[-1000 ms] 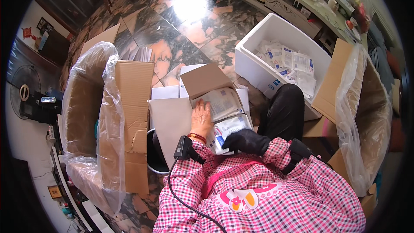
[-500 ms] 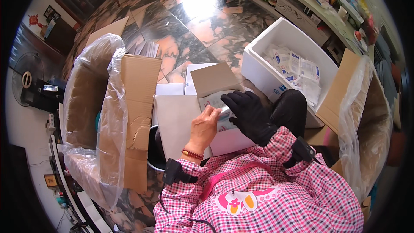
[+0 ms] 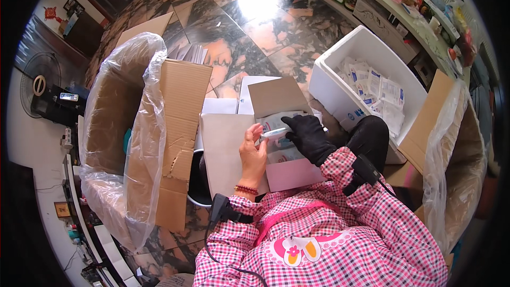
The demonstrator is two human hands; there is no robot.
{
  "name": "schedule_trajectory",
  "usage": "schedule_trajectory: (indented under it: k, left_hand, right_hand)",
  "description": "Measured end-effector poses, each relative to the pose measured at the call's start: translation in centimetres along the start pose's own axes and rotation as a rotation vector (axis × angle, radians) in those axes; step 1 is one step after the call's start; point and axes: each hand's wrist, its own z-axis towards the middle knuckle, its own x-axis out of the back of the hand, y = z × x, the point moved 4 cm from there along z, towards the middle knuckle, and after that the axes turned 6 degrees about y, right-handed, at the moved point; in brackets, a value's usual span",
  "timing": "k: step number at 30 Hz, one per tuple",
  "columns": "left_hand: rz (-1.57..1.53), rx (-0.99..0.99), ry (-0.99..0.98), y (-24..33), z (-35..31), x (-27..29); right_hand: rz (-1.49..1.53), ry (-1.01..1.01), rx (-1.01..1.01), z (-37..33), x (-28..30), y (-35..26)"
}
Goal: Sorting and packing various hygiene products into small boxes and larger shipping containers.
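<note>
My bare left hand (image 3: pixel 253 155), with a red bead bracelet at the wrist, has thumb and fingertips at the left end of a slim white tube-shaped item (image 3: pixel 275 133). My right hand (image 3: pixel 310 141), in a black glove, closes round the same item, and a thin tip pokes out past its knuckles. Its exact kind is too small to tell. Right beneath the hands stands an open carton (image 3: pixel 273 96) with its flaps out. Clear plastic packs (image 3: pixel 280 155) with printed marks lie inside it, partly hidden by my hands.
At the right, a white foam box (image 3: pixel 330 82) contains several small white packets (image 3: pixel 380 89). Large cardboard boxes with plastic liners flank me, one left (image 3: pixel 180 93) and one right (image 3: pixel 431 109). A dark bucket (image 3: pixel 197 178) sits behind the carton's left flap. Marble tiles (image 3: pixel 223 26) stretch ahead.
The view has shifted slightly, moving the surroundings to the right. Both hands have turned, and the white item now shows lengthwise between them.
</note>
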Motion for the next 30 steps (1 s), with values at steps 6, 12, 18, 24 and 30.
schedule_trajectory:
  k: [6,12,18,24,30]
  left_hand:
    - [0.137,-0.176,-0.037,-0.3,0.0,-0.8]
    - [0.254,-0.233,0.001,1.9,0.0,0.2]
    - [0.113,-0.266,-0.025,8.9,1.0,1.0]
    - [0.109,-0.359,0.015,11.4,0.9,1.3]
    - [0.246,-0.392,-0.096,10.6,-1.0,1.6]
  right_hand:
    - [0.119,-0.034,0.085,0.4,-1.1,-1.1]
    - [0.157,-0.083,0.052,1.2,-0.2,-1.8]
    - [0.185,0.104,0.146,3.3,5.9,-4.4]
    - [0.21,0.143,0.129,3.3,8.5,-4.4]
    - [0.346,-0.045,0.143,1.2,7.8,-5.2]
